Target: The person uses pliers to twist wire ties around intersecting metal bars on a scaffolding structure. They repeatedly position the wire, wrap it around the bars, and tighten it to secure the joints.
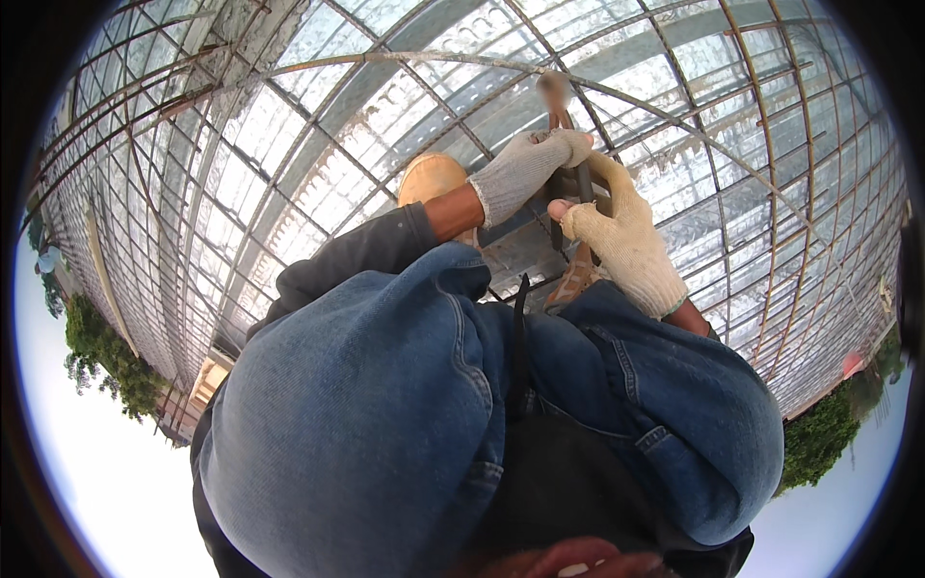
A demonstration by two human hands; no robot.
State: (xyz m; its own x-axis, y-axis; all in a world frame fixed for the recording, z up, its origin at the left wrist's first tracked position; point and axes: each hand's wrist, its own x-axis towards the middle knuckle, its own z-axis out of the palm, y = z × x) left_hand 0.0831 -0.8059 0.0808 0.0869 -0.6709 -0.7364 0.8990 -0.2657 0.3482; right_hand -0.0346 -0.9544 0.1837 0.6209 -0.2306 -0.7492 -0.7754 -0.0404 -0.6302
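A pair of pincers (584, 183) with a rounded, rusty head and dark handles points away from me above the steel mesh. My left hand (528, 171), in a grey knitted glove, is closed around the tool just below its head. Lower on the handles is my right hand (621, 231), in a cream glove with a bare thumb tip showing, its fingers wrapped round them. The tool's jaws are blurred, and whether they grip a wire cannot be made out. Reinforcing bars (708, 135) cross beneath both hands.
I squat on a rebar grid over shiny corrugated metal decking (385, 116). A bent bar (434, 58) arches across the far side. My tan boot (432, 178) stands left of the hands. At the far left is a rough concrete strip (260, 48); trees (101, 356) rise beyond the edges.
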